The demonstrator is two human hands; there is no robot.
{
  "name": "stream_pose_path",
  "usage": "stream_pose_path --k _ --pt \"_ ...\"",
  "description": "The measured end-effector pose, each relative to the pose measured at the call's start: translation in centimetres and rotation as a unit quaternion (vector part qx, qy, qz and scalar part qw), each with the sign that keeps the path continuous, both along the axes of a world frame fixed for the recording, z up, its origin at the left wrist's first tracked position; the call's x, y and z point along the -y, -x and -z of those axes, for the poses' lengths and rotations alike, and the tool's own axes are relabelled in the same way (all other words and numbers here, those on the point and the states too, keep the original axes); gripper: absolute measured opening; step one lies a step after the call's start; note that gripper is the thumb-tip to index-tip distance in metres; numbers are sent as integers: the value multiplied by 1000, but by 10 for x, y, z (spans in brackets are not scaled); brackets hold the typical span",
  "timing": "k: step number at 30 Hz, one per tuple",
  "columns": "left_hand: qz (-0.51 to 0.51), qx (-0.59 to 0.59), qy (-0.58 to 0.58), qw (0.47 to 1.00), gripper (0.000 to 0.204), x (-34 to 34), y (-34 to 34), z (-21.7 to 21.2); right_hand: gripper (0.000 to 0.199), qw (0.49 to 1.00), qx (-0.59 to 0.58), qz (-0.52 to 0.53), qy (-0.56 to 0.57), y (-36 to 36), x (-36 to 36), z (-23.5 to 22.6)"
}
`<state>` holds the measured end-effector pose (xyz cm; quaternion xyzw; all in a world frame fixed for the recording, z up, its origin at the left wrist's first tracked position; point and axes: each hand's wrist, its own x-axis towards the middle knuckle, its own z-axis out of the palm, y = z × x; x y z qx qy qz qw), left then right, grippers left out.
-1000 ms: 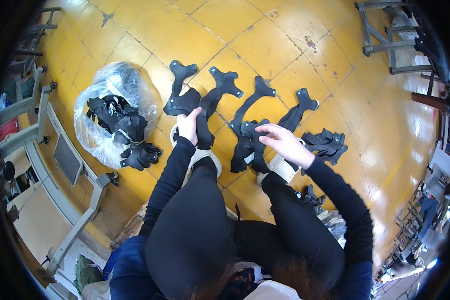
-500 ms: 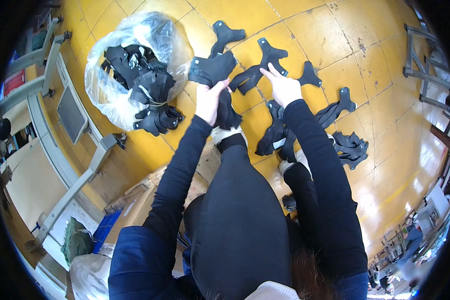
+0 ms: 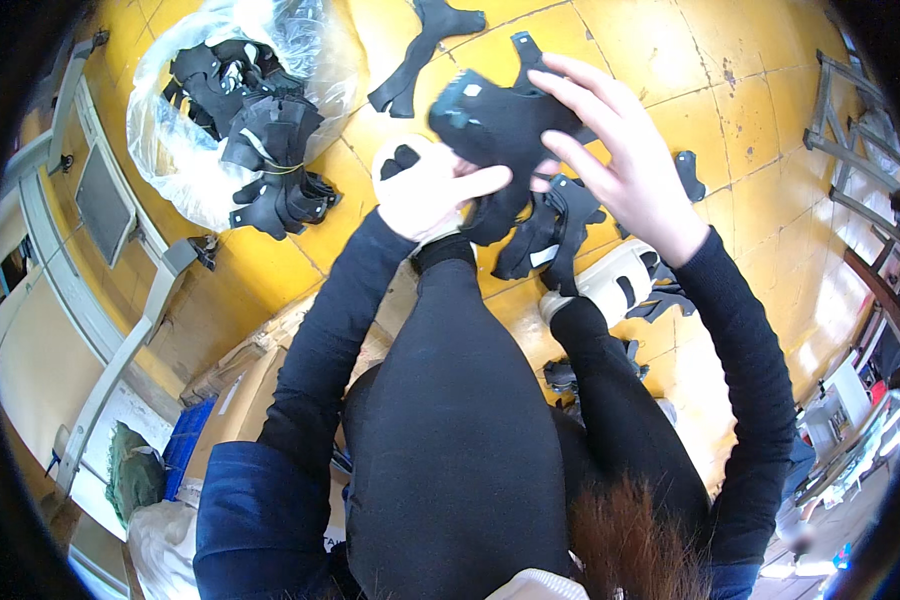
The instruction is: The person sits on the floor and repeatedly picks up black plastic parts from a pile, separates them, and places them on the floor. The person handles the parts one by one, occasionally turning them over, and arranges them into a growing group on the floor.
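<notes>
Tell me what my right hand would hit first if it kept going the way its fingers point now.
The right hand points up and left, fingers spread on the black cut piece held between both hands, so it meets that piece at once. Beyond it lies another black piece on the yellow floor, though depth is unclear.

A clear plastic bag (image 3: 185, 150) stuffed with bundled black cut pieces lies on the yellow tiled floor (image 3: 660, 50). More black shaped pieces (image 3: 425, 40) lie beside it. Grey metal frames (image 3: 860, 130) stand at the far right, flattened cardboard (image 3: 240, 370) nearer.
</notes>
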<state>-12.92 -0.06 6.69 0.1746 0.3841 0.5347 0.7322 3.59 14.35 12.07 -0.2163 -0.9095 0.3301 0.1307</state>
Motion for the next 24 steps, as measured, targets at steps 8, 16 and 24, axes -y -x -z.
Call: stream_pose_path --k 8,16,24 --pt "32 -59 113 991 39 -6 -14 13 31 984 -78 -48 -152 -29 16 -38" --pt "30 -51 76 995 39 -5 -6 3 26 989 -82 -125 19 -33 45 -47" --pt "-46 -66 72 994 20 -4 -21 -4 15 997 -11 76 -12 -21 38 -25"
